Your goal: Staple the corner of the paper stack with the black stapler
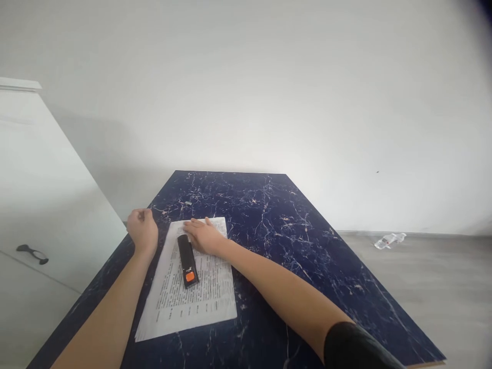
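A stack of printed paper sheets [215,302] lies on the dark blue marbled table, its left edges slightly fanned. On top of it rests a black stapler [187,259] with an orange patch at its near end. My right hand [205,237] lies flat on the upper part of the sheets, fingers stretched out to the left, just beyond and beside the stapler's far end. At the table's left edge, my left hand [143,228] is curled into a fist, apart from the paper. No object shows in it.
The table [261,205] reaches to a pale wall [269,92]. To the left stands a white cabinet [46,169] with a black handle [33,253]. A crumpled clear plastic piece [389,241] lies on the grey floor at the right.
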`<action>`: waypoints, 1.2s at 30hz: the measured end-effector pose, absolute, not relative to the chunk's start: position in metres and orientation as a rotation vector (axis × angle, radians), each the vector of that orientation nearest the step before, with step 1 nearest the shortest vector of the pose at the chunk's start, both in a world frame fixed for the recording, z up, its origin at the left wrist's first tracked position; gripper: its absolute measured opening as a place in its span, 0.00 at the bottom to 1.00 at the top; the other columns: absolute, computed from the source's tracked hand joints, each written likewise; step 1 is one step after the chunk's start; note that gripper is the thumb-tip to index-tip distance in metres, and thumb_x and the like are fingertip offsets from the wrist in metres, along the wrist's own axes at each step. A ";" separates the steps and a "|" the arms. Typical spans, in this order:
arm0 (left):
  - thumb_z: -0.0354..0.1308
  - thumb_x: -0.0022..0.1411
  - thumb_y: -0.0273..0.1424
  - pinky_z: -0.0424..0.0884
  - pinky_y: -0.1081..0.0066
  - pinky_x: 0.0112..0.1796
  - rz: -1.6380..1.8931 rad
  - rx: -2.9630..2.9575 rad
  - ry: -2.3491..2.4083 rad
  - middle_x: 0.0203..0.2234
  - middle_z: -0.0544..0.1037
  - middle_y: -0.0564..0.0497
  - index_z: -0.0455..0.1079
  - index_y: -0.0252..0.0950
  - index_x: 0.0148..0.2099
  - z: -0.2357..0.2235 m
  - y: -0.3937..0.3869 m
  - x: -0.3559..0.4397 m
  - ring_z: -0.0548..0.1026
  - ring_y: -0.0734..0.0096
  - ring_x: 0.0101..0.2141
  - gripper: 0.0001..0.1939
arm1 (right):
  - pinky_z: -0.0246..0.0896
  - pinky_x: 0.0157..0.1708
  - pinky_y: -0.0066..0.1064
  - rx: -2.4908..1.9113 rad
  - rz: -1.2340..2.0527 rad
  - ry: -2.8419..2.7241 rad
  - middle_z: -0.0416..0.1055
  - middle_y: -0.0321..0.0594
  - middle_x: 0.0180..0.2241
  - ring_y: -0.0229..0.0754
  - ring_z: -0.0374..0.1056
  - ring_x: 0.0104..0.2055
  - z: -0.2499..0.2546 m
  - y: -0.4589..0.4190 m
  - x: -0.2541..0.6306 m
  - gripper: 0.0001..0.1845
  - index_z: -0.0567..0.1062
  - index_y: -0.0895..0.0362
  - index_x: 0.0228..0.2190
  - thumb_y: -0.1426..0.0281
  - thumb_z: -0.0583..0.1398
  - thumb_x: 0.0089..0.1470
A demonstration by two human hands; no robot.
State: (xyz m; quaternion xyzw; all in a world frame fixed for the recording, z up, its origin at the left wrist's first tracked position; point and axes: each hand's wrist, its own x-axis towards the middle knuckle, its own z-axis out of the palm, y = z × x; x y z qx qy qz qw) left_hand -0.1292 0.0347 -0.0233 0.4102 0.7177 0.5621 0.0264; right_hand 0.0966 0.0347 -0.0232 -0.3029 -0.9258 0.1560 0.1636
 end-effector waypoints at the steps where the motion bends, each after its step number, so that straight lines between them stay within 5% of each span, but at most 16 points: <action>1: 0.48 0.66 0.39 0.67 0.61 0.42 1.760 1.311 2.240 0.32 0.72 0.48 0.66 0.38 0.40 -0.018 0.032 -0.121 0.71 0.59 0.35 0.11 | 0.35 0.69 0.60 -0.882 0.430 -2.633 0.58 0.41 0.68 0.49 0.49 0.71 -0.025 0.031 0.110 0.25 0.65 0.53 0.62 0.72 0.51 0.65; 6: 0.49 0.69 0.38 0.69 0.63 0.47 1.260 2.153 1.666 0.38 0.76 0.46 0.71 0.39 0.38 0.006 0.010 -0.062 0.73 0.59 0.42 0.12 | 0.36 0.69 0.59 -1.010 0.438 -2.538 0.59 0.44 0.67 0.49 0.50 0.71 -0.029 0.022 0.184 0.24 0.66 0.53 0.61 0.73 0.50 0.66; 11: 0.45 0.73 0.37 0.67 0.60 0.51 0.661 2.419 1.111 0.48 0.74 0.45 0.73 0.43 0.50 0.006 -0.011 -0.012 0.71 0.58 0.50 0.15 | 0.46 0.67 0.53 -1.063 0.529 -2.384 0.66 0.46 0.62 0.49 0.57 0.67 -0.019 0.024 0.235 0.21 0.70 0.53 0.57 0.73 0.51 0.65; 15: 0.48 0.73 0.39 0.65 0.59 0.51 0.538 2.500 1.066 0.48 0.74 0.46 0.72 0.43 0.50 -0.001 -0.013 -0.005 0.70 0.58 0.50 0.14 | 0.66 0.48 0.41 -1.377 0.539 -1.997 0.75 0.47 0.44 0.48 0.71 0.48 0.004 -0.003 0.238 0.14 0.74 0.55 0.41 0.66 0.50 0.67; 19: 0.48 0.72 0.40 0.65 0.59 0.51 0.562 2.493 1.040 0.48 0.74 0.47 0.73 0.43 0.50 -0.002 -0.011 -0.007 0.70 0.59 0.49 0.14 | 0.61 0.28 0.34 -1.419 0.655 -2.134 0.73 0.44 0.37 0.45 0.68 0.33 0.016 -0.055 0.233 0.19 0.71 0.55 0.37 0.52 0.62 0.57; 22: 0.49 0.72 0.40 0.64 0.59 0.52 0.566 2.494 1.034 0.48 0.74 0.46 0.73 0.43 0.50 -0.001 -0.011 -0.007 0.70 0.58 0.49 0.14 | 0.55 0.23 0.31 -1.402 0.701 -2.238 0.73 0.42 0.32 0.43 0.66 0.28 0.019 -0.074 0.236 0.17 0.71 0.56 0.38 0.60 0.67 0.51; 25: 0.49 0.72 0.39 0.64 0.59 0.52 0.556 2.469 1.056 0.48 0.74 0.46 0.73 0.42 0.50 0.001 -0.013 -0.007 0.69 0.58 0.49 0.14 | 0.61 0.29 0.33 -1.261 0.746 -2.235 0.75 0.41 0.33 0.43 0.69 0.31 0.020 -0.064 0.247 0.11 0.75 0.56 0.42 0.70 0.63 0.56; 30: 0.53 0.68 0.36 0.63 0.55 0.55 0.498 2.415 1.068 0.51 0.73 0.46 0.70 0.43 0.54 0.005 -0.017 -0.009 0.68 0.55 0.53 0.14 | 0.66 0.48 0.46 -1.163 0.692 -2.154 0.77 0.45 0.44 0.51 0.71 0.47 0.015 -0.030 0.269 0.20 0.77 0.51 0.52 0.72 0.63 0.57; 36: 0.62 0.61 0.46 0.66 0.53 0.51 0.466 2.298 1.142 0.53 0.71 0.43 0.66 0.43 0.56 0.007 -0.022 -0.003 0.68 0.50 0.53 0.25 | 0.61 0.60 0.48 -0.818 1.484 -1.782 0.73 0.45 0.56 0.52 0.68 0.59 0.005 -0.010 0.291 0.25 0.75 0.53 0.56 0.69 0.60 0.56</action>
